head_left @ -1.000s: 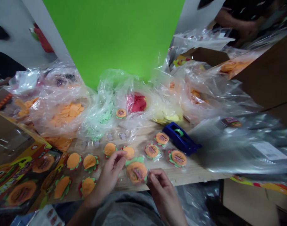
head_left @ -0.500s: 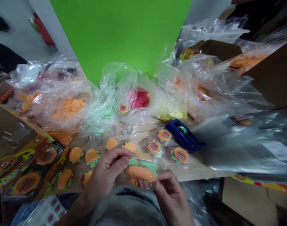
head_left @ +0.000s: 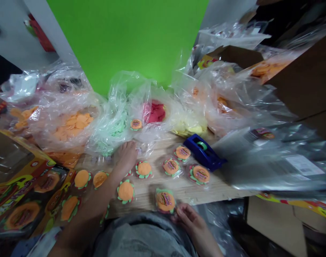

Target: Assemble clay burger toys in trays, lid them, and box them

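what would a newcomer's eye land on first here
Probably the bright green panel, which fills the middle of the background. Next, the toy burger in clear packaging near the table's front edge, just by the right hand. The dark blue tape dispenser also stands out, right of the packed burgers.

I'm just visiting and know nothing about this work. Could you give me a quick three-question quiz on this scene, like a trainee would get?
1. Which hand is nearer the green pieces? A: left hand; B: right hand.
2. True or false: the tape dispenser is blue.
3. Fill in: from this view, the red pieces lie between the green pieces and the ____ pieces.

Key: 1. A. 2. True. 3. Yellow.
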`<state>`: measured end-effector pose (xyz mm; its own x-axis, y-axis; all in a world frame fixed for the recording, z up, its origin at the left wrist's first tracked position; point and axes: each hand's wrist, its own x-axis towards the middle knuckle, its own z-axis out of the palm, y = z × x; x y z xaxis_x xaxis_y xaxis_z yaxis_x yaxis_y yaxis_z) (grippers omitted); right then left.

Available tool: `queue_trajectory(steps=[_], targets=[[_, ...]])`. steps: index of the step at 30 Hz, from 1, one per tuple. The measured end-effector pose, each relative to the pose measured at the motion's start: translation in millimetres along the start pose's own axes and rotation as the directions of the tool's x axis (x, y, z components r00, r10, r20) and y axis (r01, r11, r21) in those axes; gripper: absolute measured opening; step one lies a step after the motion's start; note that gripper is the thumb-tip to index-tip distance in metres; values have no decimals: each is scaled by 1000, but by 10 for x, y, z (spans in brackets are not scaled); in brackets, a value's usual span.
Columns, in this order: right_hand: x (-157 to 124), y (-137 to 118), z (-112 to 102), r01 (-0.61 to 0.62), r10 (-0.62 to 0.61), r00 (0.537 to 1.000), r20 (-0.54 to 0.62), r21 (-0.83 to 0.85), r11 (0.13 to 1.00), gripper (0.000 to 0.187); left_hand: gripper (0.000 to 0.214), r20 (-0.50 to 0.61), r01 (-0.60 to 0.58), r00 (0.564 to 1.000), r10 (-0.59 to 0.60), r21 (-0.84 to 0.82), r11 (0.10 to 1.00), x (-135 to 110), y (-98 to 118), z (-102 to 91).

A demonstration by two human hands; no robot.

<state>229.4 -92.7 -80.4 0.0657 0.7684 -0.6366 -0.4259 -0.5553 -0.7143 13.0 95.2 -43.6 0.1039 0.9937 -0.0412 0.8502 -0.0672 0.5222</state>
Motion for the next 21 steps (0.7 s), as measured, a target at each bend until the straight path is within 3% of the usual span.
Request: queue_trajectory(steps=[4,9,15,19,21], targets=[[60,7,-107,-24,24,1000,-16,29,999,39,19,40,-16,999,16,4,1000,279,-31,107],[112,-21,-167,-25,37,994,-108,107,994,41,12,167,-39,983,76,-216,976,342,-67,169],[171,-75,-186,-47,43,996,-83,-43,998,42,11,356,215,935,-2,-562,799,351,-120,259],[219,-193,-337,-22,-10,991,-130,-239,971,42,13,437,378,896,-84,-648,662,334,-146,267],[229,-279,-430,28,-100,974,-205,-327,945,38,15,471,428,877,-98,-671,605,325,-160,242]])
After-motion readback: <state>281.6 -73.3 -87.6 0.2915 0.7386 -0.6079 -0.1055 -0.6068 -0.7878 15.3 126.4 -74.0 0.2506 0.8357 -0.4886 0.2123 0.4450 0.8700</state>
